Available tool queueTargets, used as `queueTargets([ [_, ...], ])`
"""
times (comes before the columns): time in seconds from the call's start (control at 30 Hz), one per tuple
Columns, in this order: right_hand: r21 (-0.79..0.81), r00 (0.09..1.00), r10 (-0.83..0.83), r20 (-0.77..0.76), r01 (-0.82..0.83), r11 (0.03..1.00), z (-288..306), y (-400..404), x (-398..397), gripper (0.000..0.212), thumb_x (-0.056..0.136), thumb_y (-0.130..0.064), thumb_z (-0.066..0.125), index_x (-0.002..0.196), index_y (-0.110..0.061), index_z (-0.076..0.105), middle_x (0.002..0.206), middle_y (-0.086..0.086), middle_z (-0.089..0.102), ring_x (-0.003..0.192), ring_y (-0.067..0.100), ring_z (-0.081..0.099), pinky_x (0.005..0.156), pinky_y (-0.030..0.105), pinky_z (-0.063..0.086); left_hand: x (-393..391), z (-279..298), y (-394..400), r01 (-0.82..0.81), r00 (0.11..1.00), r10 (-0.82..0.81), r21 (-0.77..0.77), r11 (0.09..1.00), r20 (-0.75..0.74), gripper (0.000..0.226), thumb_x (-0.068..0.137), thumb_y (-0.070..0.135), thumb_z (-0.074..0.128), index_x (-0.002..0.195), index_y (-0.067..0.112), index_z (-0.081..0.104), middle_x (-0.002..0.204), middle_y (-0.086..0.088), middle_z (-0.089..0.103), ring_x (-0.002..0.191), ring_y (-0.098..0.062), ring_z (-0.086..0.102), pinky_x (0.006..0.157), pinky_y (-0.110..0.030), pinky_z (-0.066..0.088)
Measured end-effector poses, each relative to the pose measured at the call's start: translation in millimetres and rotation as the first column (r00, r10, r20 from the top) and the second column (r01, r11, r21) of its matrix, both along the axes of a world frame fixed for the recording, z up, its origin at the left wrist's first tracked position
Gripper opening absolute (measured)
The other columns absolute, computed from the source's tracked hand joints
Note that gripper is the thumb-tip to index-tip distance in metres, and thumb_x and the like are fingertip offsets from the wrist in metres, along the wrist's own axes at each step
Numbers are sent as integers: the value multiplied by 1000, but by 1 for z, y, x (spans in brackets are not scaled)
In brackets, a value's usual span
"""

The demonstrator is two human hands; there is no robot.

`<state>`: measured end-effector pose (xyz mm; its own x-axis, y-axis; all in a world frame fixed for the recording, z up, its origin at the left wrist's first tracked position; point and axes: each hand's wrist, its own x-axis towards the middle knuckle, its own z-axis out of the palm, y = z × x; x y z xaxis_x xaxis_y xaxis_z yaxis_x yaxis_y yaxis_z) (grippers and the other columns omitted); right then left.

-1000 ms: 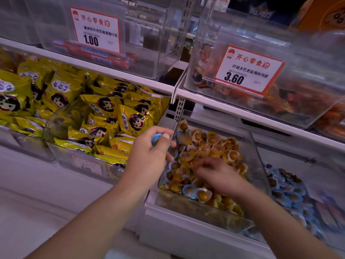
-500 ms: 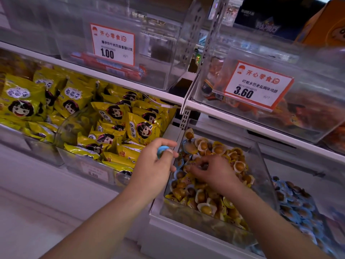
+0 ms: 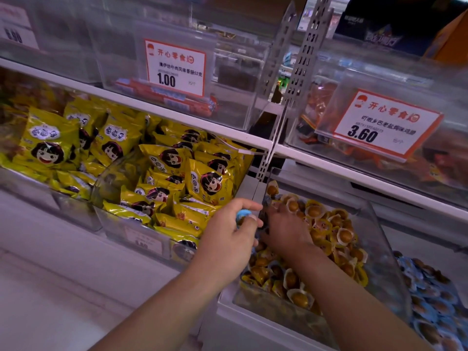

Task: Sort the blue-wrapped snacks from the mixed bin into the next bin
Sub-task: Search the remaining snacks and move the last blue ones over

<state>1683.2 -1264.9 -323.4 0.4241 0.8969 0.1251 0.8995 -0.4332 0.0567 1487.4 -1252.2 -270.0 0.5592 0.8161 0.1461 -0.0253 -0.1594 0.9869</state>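
A clear mixed bin [image 3: 385,252] on the lower shelf holds several small round snacks, mostly yellow-wrapped [image 3: 336,231], with a few blue-wrapped ones among them. My left hand [image 3: 228,239] hovers at the bin's left edge and pinches a blue-wrapped snack [image 3: 242,215] between thumb and fingers. My right hand [image 3: 283,229] reaches into the bin's far left corner, fingers curled down among the snacks; what they grasp is hidden. To the right, the neighbouring bin [image 3: 430,297] is filled with blue-wrapped snacks.
Yellow cartoon-face packets [image 3: 162,173] fill the bins to the left. Clear bins with price cards "1.00" [image 3: 174,67] and "3.60" [image 3: 379,125] sit on the upper shelf. A slotted metal upright [image 3: 298,72] divides the shelving above the mixed bin.
My right hand has moved from the bin's middle to its far left corner. My left hand keeps the blue snack and has stayed at the bin's left edge. The view has shifted.
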Motion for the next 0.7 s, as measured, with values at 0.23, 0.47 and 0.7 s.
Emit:
queueTargets([
  [0.23,506,884,85,-460,182,843,23,-46,4,22,83,-35,78,101,-27,69,90,-13,69,83,4,66,68,12,49,-3,5,-2,-25,998,24,36,999,51,25,101,18,49,99,39,62,88,17,68,63,-9,67,42,-20,41],
  [0.47,183,-279,473,-836,670,719,70,-119,-32,21,85,-25,67,95,-9,77,68,4,57,46,9,47,32,18,31,45,0,-53,-47,997,27,302,952,69,29,105,34,42,129,40,55,121,29,59,114,17,50,90,-3,38],
  [0.7,55,-445,468,-763,677,734,63,-159,-29,42,96,-49,53,120,-21,73,121,6,72,111,22,69,92,37,56,98,-20,-102,188,980,-146,384,904,-135,44,100,56,25,144,52,26,142,40,28,132,23,23,116,-21,26],
])
